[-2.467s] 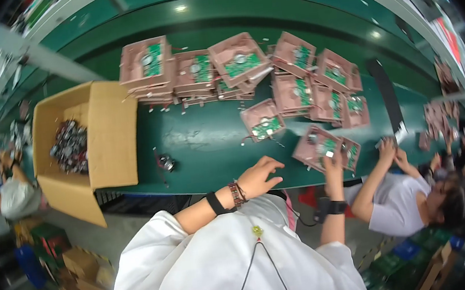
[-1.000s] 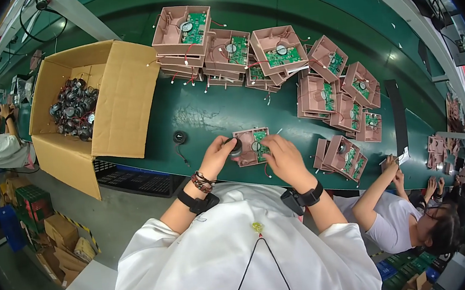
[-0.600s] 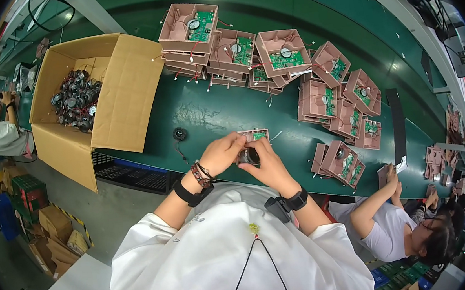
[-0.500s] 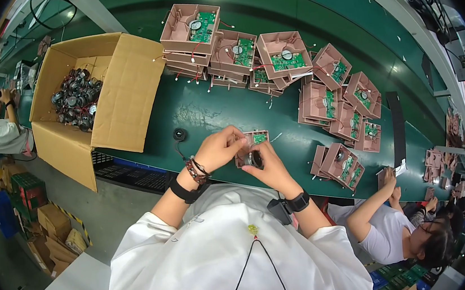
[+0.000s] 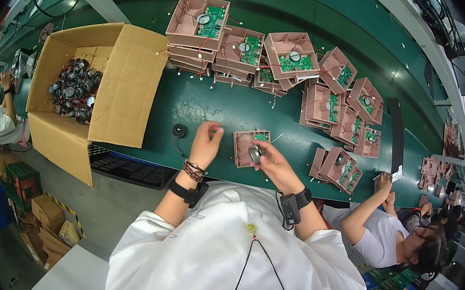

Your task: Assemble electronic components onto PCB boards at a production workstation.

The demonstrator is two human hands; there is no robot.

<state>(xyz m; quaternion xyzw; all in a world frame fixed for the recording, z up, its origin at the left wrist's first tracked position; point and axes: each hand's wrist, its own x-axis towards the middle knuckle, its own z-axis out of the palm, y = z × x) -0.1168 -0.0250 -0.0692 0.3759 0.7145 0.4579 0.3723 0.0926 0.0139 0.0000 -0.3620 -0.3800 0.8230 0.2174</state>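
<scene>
A small round speaker (image 5: 254, 154), black and silver, is gripped between the thumb and fingers of my right hand (image 5: 278, 167). It is held over a pink plastic housing (image 5: 239, 154) that lies before me with a bit of green circuit board inside. My left hand (image 5: 207, 143) is off to the left of that housing, loosely curved, with nothing visible in it. Beside it on the green bench rests another black speaker (image 5: 179, 130), its cable running toward my left wrist.
An open cardboard box (image 5: 127, 88) full of speakers stands at the left. Stacked pink housings (image 5: 198, 38) with circuit boards and red wires line the far side and continue to the right. A black strip (image 5: 395, 133) lies farther right, near a co-worker (image 5: 374, 226).
My left hand has pulled away from the pink housing, leftward toward the loose speaker. My right hand still grips its speaker, and more of the housing now shows.
</scene>
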